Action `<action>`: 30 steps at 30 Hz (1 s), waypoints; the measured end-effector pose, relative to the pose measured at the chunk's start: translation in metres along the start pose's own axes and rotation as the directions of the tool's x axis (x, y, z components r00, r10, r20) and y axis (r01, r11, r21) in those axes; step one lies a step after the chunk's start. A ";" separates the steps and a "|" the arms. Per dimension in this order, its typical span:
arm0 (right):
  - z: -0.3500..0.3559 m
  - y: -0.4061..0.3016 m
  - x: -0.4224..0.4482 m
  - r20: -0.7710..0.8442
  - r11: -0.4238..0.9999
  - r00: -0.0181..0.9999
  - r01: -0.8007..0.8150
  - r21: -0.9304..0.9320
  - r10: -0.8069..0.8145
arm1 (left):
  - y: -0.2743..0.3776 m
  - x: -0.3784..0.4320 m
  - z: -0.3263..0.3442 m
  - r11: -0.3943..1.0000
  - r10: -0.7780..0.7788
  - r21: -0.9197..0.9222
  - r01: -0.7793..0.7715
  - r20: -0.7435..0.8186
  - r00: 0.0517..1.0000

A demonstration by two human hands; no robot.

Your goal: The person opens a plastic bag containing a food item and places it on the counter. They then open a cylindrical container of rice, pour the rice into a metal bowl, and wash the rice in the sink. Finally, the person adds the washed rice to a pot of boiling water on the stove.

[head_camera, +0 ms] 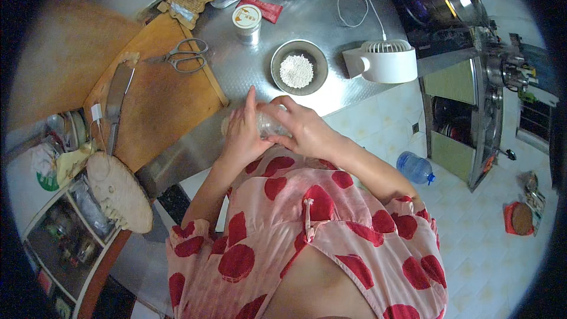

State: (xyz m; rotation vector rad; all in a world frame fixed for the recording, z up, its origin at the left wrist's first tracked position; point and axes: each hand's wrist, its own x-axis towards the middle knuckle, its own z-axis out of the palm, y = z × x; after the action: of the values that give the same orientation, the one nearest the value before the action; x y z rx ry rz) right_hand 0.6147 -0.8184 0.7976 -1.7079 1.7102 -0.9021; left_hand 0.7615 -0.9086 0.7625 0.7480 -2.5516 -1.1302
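Observation:
Between both hands, close to my body, is a clear see-through container (pixel 266 125), perhaps a jar; the fingers cover much of it. My left hand (pixel 246 129) grips its left side, index finger pointing up. From the right, my right hand (pixel 297 125) curls its fingers and thumb around it. Just beyond the hands, a metal bowl (pixel 275 71) holds a heap of small white pellets (pixel 297 71). A lidded jar (pixel 248 26) with a pale printed top stands behind to the left, beside a red packet (pixel 268 9).
On the wooden board (pixel 164 97) at left lie scissors (pixel 181 56) and a cleaver (pixel 117 97). A white fan (pixel 390 64) with a cable stands right of the bowl on the metal counter (pixel 230 66). A blue water bottle (pixel 414 167) lies on the floor.

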 end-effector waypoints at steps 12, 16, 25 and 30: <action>-0.026 0.005 -0.036 -0.099 0.987 0.986 0.144 0.074 -0.136 | 0.003 0.020 0.015 0.966 0.100 -0.257 -0.019 0.308 0.946; -0.018 0.017 -0.071 -0.144 0.988 0.981 0.139 0.061 -0.129 | 0.028 0.034 0.026 0.957 0.279 -0.085 -0.278 0.530 0.801; -0.020 0.011 -0.138 -0.419 0.990 0.908 0.074 0.121 -0.017 | 0.059 0.054 0.056 0.907 0.219 -0.378 0.187 0.801 0.557; -0.033 0.004 -0.170 -0.465 0.963 0.866 -0.063 0.260 0.183 | 0.065 0.057 0.077 0.948 0.297 -0.172 -0.266 0.776 0.557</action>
State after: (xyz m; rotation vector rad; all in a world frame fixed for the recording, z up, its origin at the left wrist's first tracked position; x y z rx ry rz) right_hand 0.5926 -0.6471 0.8019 -1.2603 1.9000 -1.5055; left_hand 0.6587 -0.8552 0.7609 -0.3189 -3.1470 -1.6465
